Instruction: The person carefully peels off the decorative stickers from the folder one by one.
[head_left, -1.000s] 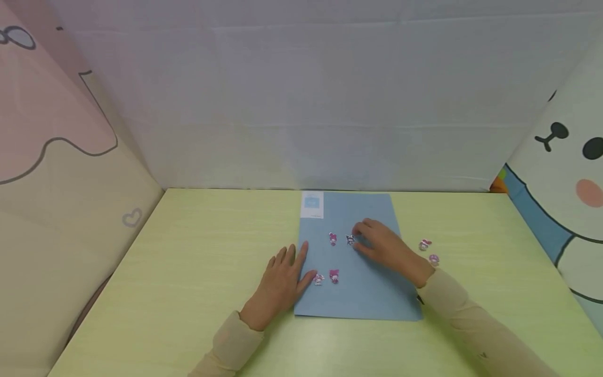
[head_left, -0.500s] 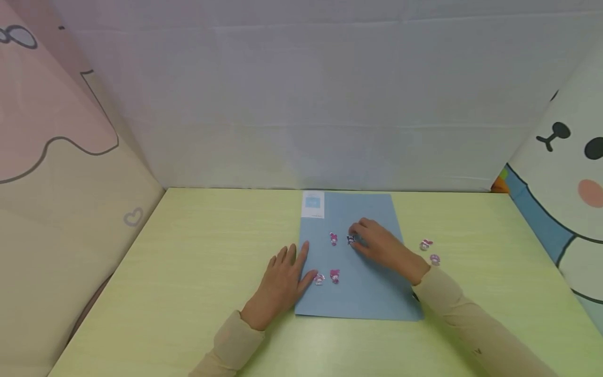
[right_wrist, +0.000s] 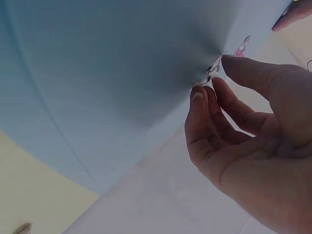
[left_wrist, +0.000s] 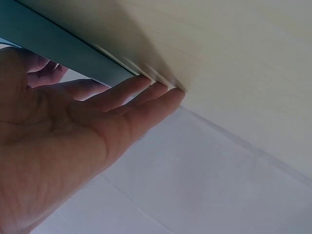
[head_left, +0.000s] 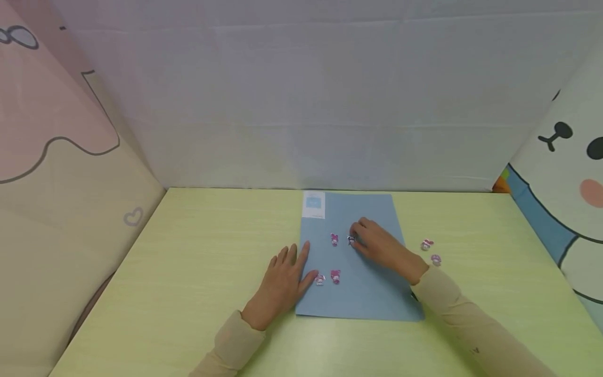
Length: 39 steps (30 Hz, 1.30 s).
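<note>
My right hand (head_left: 379, 245) pinches a small black-and-white cartoon character sticker (head_left: 351, 240) on a blue folder (head_left: 367, 298). In the right wrist view, the thumb and fingertips meet at this sticker (right_wrist: 213, 69), partly covering it. My left hand (head_left: 282, 280) lies with fingers spread along the folder's left edge, its thumb beside a pale pink character sticker (head_left: 320, 280). Next to that lies a brighter pink sticker (head_left: 335, 277). Another pink sticker (head_left: 334, 240) sits left of the pinched one. In the left wrist view, straight fingers (left_wrist: 161, 100) touch the tabletop beside the folder.
Two more character stickers, one with a pink bow (head_left: 426, 244) and one purple (head_left: 436, 259), lie on the pale yellow-green table (head_left: 226, 235) right of the folder. A white label (head_left: 313, 213) marks the folder's top left corner. A pale cloth wall (head_left: 301, 104) stands behind.
My right hand has shifted slightly left, and its fingertips now cover part of the black-and-white sticker. My left hand has stayed in place on the folder's edge.
</note>
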### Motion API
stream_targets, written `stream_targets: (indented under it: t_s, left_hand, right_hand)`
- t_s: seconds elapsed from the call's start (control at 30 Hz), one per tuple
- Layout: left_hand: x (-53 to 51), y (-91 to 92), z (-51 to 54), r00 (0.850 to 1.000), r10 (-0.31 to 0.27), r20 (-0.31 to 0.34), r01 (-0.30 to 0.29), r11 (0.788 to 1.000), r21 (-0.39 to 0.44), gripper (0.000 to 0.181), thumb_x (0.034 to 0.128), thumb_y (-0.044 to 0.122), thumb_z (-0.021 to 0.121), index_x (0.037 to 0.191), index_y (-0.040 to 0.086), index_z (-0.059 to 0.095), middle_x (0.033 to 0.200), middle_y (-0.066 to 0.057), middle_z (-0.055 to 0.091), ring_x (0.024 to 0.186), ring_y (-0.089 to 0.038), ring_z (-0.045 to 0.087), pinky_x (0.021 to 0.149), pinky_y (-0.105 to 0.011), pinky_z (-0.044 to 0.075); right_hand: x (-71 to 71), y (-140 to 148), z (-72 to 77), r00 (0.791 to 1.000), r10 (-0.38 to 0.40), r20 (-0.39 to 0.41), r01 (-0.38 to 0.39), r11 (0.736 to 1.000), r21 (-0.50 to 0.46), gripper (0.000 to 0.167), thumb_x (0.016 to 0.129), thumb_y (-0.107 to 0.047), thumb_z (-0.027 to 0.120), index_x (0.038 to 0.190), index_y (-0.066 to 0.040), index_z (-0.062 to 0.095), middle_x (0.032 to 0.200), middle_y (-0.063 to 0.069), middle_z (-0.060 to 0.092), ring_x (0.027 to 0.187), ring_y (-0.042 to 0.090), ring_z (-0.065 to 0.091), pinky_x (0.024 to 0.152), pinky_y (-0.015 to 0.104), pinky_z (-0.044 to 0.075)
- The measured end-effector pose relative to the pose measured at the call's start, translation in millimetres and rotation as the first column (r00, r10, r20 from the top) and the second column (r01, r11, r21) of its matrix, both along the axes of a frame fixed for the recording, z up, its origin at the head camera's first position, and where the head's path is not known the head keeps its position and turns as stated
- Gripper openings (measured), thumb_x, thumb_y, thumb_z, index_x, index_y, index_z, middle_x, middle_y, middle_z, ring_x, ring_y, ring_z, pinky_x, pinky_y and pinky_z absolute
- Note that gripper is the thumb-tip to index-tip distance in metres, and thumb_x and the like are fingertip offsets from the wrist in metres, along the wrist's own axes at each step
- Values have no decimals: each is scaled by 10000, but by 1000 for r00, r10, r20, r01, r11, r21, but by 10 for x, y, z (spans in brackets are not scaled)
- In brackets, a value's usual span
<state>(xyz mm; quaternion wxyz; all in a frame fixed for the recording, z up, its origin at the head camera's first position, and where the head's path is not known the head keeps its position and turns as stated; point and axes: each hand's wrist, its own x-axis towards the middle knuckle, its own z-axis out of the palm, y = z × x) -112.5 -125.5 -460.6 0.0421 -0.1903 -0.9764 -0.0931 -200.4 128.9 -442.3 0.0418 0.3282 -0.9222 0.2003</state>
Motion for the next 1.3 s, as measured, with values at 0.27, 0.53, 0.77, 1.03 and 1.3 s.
stream_targets:
  t_s: [0.27, 0.53, 0.77, 1.03, 1.3]
  left_hand:
    - [9, 0, 8, 1000, -1, 9, 1, 1000, 11, 669, 1033, 420, 579, 1561, 44, 415, 1432, -283, 511, 1310, -480, 503, 1049, -591, 451]
    - [4, -9, 8, 1000, 0, 13, 0, 1000, 20, 667, 1032, 417, 580, 1559, 41, 417, 1439, -289, 505, 1315, -487, 497, 1048, -600, 449]
    - [15, -6, 31, 1000, -14, -6, 14, 1000, 21, 660, 1026, 400, 594, 1543, 23, 433, 1415, -288, 521, 1293, -477, 515, 1031, -594, 464]
    - [19, -4, 26, 1000, 2, 21, -3, 999, 39, 653, 1029, 391, 590, 1544, 23, 431, 1439, -297, 511, 1319, -486, 500, 1050, -594, 446]
    - [17, -2, 29, 1000, 0, 20, -1, 999, 42, 654, 1029, 394, 588, 1545, 23, 431, 1439, -293, 514, 1320, -485, 500, 1049, -603, 445]
  right_hand:
    - [-7, -5, 2, 1000, 8, 21, -7, 1000, -12, 164, 902, 3, 756, 1001, 2, 625, 889, 66, 587, 823, 224, 557, 789, 405, 546]
    - [-14, 2, -9, 1000, 8, 0, -8, 997, -74, 119, 916, 71, 700, 970, -8, 629, 846, 44, 580, 779, 190, 541, 747, 377, 551]
    - [-15, 41, 19, 1000, -9, 21, 11, 993, -116, 126, 924, 85, 684, 963, -24, 634, 845, 34, 590, 778, 184, 536, 729, 369, 536]
    - [-21, 103, 29, 1000, -14, -2, 14, 988, -156, 105, 936, 87, 665, 1004, 17, 628, 885, 78, 617, 815, 220, 572, 771, 410, 564]
    - [-31, 223, 41, 1000, -28, 4, 28, 984, -176, 116, 932, 86, 671, 1024, 31, 626, 927, 106, 630, 858, 244, 580, 793, 429, 562]
